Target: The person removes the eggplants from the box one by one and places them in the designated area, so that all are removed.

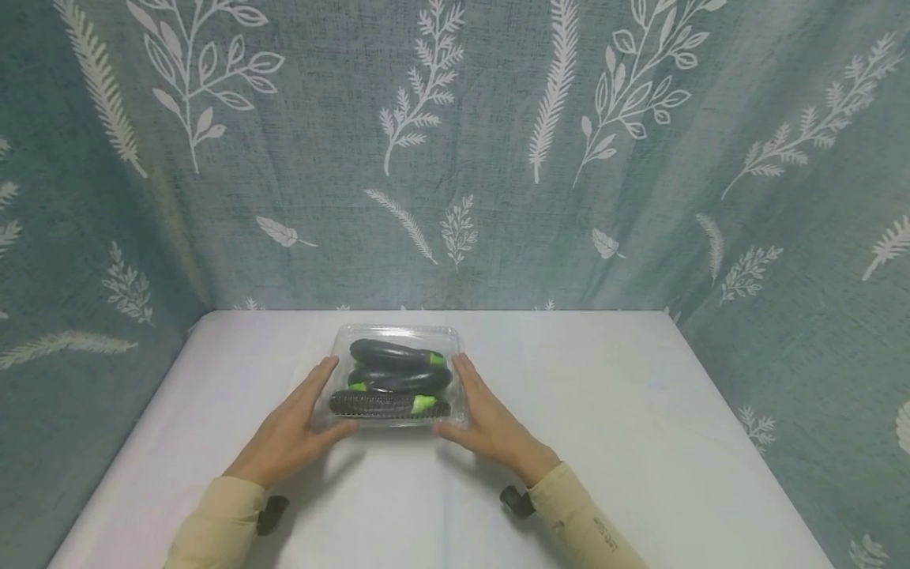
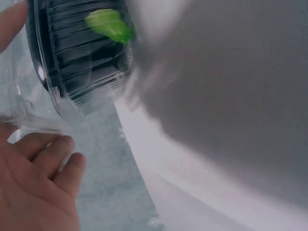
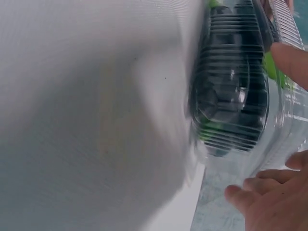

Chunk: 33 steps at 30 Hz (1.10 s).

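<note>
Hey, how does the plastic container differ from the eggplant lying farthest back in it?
The container is clear, while the back eggplant is dark with a green end. The container has ridged walls; the back eggplant looks smooth. The container is boxy and larger, while the back eggplant is long, rounded and lies inside it. Both look shiny.

L slv [image 1: 216, 525]: beige | R slv [image 1: 577, 510]: beige, dk lettering [image 1: 606, 534] | wrist cams [image 1: 517, 502]: blk

The eggplants [image 1: 404, 382] are blackish, green-capped — the curtain [image 1: 490, 142] teal, white-leafed.
</note>
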Motion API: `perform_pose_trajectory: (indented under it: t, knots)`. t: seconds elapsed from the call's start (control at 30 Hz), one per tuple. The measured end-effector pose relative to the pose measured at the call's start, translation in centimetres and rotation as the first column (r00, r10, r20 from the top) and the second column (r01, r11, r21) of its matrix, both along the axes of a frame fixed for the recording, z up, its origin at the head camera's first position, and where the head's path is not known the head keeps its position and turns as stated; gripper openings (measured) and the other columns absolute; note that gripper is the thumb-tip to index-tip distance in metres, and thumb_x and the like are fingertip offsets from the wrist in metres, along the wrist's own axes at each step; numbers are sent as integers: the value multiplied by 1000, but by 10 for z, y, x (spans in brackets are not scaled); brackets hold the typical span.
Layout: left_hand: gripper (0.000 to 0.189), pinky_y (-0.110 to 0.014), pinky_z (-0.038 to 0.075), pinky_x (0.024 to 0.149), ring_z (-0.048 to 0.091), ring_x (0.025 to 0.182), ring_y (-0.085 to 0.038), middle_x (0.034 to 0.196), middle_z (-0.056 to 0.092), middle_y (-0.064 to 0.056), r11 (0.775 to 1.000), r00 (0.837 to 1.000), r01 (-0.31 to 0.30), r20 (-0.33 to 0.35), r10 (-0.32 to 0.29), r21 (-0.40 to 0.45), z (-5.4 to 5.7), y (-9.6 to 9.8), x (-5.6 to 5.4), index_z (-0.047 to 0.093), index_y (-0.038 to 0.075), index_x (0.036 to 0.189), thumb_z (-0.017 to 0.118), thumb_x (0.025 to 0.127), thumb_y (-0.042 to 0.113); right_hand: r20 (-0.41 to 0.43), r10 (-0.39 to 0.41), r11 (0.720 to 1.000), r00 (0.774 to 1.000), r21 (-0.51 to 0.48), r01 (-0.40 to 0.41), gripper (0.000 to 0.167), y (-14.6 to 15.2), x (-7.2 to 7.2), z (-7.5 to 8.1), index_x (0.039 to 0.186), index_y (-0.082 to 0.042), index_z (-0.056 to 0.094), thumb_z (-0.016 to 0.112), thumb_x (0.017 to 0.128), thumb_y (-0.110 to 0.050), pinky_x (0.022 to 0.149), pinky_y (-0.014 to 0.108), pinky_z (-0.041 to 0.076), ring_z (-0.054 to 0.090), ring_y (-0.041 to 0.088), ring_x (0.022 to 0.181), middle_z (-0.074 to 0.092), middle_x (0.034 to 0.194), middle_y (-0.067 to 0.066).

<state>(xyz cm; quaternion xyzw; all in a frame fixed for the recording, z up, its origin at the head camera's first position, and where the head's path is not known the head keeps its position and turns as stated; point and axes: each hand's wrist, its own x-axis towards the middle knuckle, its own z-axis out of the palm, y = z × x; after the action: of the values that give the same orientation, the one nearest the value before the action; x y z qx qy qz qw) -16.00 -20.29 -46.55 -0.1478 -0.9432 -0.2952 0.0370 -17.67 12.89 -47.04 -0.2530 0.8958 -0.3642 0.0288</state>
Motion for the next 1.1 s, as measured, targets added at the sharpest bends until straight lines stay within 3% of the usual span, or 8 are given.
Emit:
perform_pose_trajectory:
  t: [0.23, 0.47, 0.67, 0.83, 1.1]
  knots:
    - [95, -60, 35, 113, 37, 144, -41, 161, 34, -19, 999, 989, 28, -145, -31, -18, 1, 2, -1, 27, 16, 162, 75, 88, 51, -9, -43, 999, 999, -21, 43, 109, -3, -1, -2, 163, -7, 3, 73, 91, -49, 124, 41, 15, 9, 24, 154, 5, 169, 13]
    - [90, -57, 39, 110, 46, 138, -41, 155, 44, -21, 999, 965, 35, -259, -40, -23, 5, 5, -1, 36, 10, 157, 80, 86, 41, -24, -90, 995, 996, -49, 89, 106, -5, -5, -7, 164, -9, 5, 71, 92, -50, 123, 39, 18, 15, 23, 154, 11, 169, 12]
    - [89, -58, 39, 111, 44, 140, -41, 156, 42, -22, 1000, 974, 28, -224, -30, -13, 6, 6, -2, 35, 11, 158, 77, 88, 44, -66, -112, 993, 992, -55, 108, 90, -6, -8, -5, 162, -14, 21, 73, 94, -40, 122, 42, 23, 27, 26, 151, 26, 165, 11]
    - [89, -57, 38, 112, 42, 141, -40, 157, 40, -22, 999, 974, 36, -225, -36, -4, 6, 6, -3, 35, 9, 158, 78, 88, 42, -108, -90, 996, 990, -2, 91, 74, -6, -7, -3, 158, -16, 34, 69, 97, -37, 120, 49, 28, 29, 33, 149, 30, 162, 18]
    - [90, -59, 36, 113, 39, 143, -42, 159, 36, -21, 999, 983, 37, -180, -33, 17, 6, 5, -4, 30, 13, 160, 75, 90, 44, -259, -19, 996, 966, 84, 42, 67, -3, -4, -2, 155, -6, 38, 63, 101, -36, 117, 49, 34, 36, 41, 144, 35, 156, 29]
